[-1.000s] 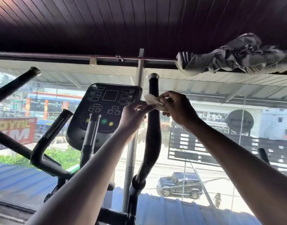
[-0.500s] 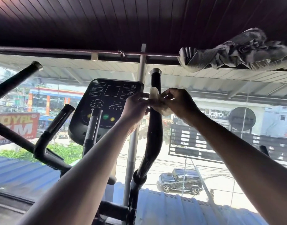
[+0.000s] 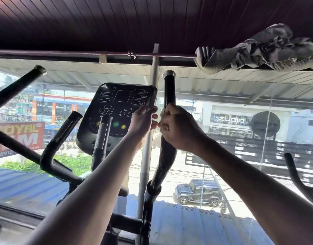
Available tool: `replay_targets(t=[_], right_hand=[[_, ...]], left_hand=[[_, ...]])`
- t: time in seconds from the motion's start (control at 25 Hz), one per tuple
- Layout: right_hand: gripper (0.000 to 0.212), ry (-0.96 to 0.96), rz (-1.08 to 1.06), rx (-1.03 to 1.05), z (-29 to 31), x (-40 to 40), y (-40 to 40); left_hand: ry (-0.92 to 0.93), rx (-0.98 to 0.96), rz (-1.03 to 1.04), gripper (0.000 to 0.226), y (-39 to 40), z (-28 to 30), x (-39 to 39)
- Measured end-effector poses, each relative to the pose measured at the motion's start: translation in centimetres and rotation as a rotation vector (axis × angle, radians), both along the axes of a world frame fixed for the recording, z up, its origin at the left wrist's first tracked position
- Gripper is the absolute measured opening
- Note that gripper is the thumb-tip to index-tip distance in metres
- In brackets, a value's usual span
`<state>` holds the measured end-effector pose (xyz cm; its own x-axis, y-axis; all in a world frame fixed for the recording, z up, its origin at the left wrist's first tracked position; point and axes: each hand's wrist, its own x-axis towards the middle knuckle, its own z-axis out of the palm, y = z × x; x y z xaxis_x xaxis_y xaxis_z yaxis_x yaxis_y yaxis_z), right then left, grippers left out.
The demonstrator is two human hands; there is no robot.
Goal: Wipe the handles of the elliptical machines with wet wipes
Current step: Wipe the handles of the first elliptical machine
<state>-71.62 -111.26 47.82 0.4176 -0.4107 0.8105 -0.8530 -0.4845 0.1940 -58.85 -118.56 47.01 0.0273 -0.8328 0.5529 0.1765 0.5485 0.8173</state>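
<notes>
The elliptical's right moving handle [image 3: 169, 89] is a black upright bar just right of the console [image 3: 120, 110]. My right hand [image 3: 178, 129] grips this handle at mid-height, with the white wet wipe [image 3: 162, 113] pressed under its fingers so only a small edge shows. My left hand [image 3: 143, 121] hovers just left of the handle. Its fingers are loosely extended, their tips beside my right hand's knuckles, and I see nothing held in them. The left moving handle [image 3: 19, 85] slants up at the far left.
Two shorter fixed grips [image 3: 63, 135] [image 3: 103, 135] rise below the console. A grey cloth [image 3: 258, 50] lies bunched on the curtain rail [image 3: 63, 53] at the upper right. Another machine's black handle [image 3: 293, 174] stands at the right. A glass window [image 3: 222, 165] is directly behind the machine.
Both hands held the wipe spread beside the handle. Now my right hand has wrapped it round the handle lower down, and my left hand's fingers have come off it.
</notes>
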Motion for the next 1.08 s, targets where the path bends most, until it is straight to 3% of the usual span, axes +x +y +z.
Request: replay_targets(t=[0.04,0.16,0.24,0.44,0.56,0.64,0.8,1.0,1.08], right_hand=[[0.012,0.018,0.043,0.032,-0.7,-0.5,0.6],[0.028,-0.215,0.039,0.052,1.7,-1.1,-0.3],[0.027,-0.277,-0.011,0.066,1.7,-0.5,-0.5],[0.015,-0.036,0.153,0.128,-3.5,-0.3,3.0],[0.033,-0.294,0.036,0.023,-1.1,-0.1,1.3],[0.031,-0.373,0.028,-0.042,-2.5,0.1,1.2],[0.021,-0.18,0.227,-0.072,-7.3,-0.9,2.7],[0.027,-0.573,0.184,-0.149,-4.7,-0.5,0.1],[0.026,-0.545,0.232,-0.187,-8.1,-0.3,0.7]], left_hand=[[-0.004,0.003,-0.002,0.019,0.0,-0.2,0.2],[0.008,0.017,-0.025,0.016,0.8,-0.4,-0.5],[0.038,0.016,-0.054,0.012,1.4,-0.5,-1.2],[0.086,0.037,-0.065,0.017,1.6,-0.9,0.1],[0.063,0.089,-0.071,0.019,1.8,-1.7,-0.3],[0.054,0.095,-0.072,0.019,2.2,-2.3,-0.7],[0.07,0.081,-0.069,0.019,2.9,-3.0,0.0],[0.067,0.096,-0.089,0.018,3.7,-3.6,-0.9],[0.06,0.093,-0.083,0.019,3.8,-3.9,-0.7]])
